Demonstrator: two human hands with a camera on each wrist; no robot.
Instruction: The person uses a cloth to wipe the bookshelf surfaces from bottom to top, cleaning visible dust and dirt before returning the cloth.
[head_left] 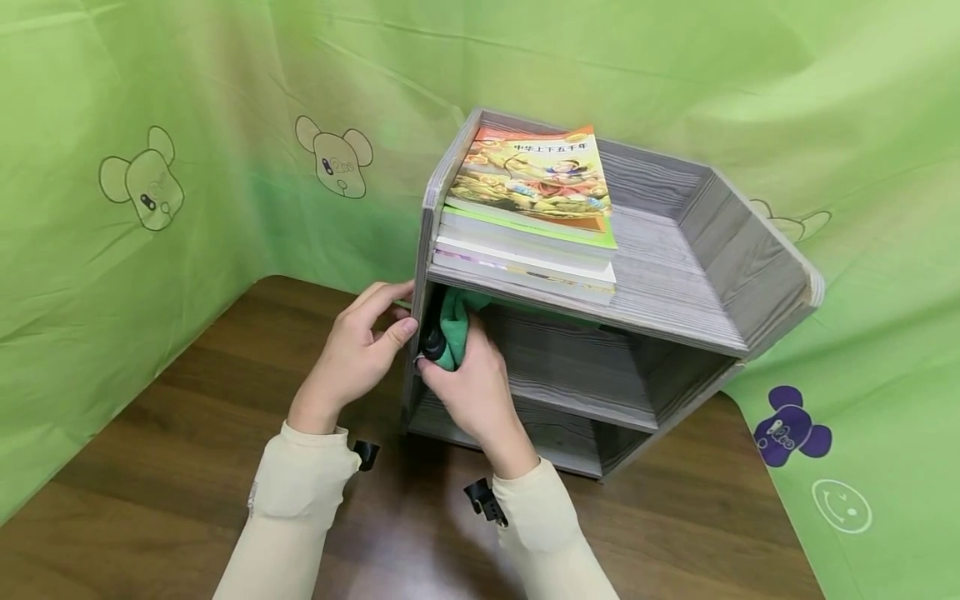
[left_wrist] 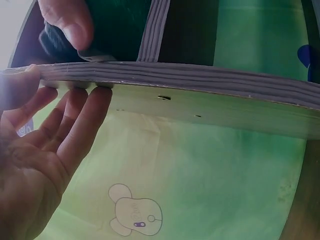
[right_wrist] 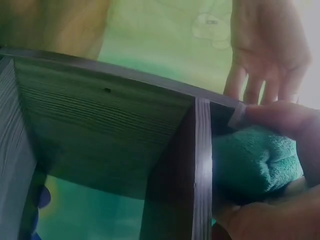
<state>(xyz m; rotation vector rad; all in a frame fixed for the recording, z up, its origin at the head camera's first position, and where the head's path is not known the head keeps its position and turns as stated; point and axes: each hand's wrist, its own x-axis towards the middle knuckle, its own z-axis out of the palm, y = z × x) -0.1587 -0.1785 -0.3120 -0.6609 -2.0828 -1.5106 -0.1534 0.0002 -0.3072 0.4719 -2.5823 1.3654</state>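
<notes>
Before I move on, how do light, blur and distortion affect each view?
Head: the colourful paperback book is fairly crisp, pale glare on the brown wooden surface; left wrist: hazy, the grey wooden side panel looks bowed; right wrist: dim inside the grey wooden shelf, haze washing out the left hand, texture readable on the fuzzy green cloth.

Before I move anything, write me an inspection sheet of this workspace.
Surface: brown wood-grain surface, with the grey wood-grain shelf unit standing on it.
Job's things: fuzzy green cloth, bunched up at the upper compartment's opening; a small black object beside it, too hidden to identify.
Clutter: stack of books at the left end of the shelf unit's top.
Left hand: thumb on the left side panel's front edge, fingertips against its outer face.
Right hand: holds the cloth.
Cables: nothing seen.
Surroundings: green fabric backdrop printed with cartoon heads.
</notes>
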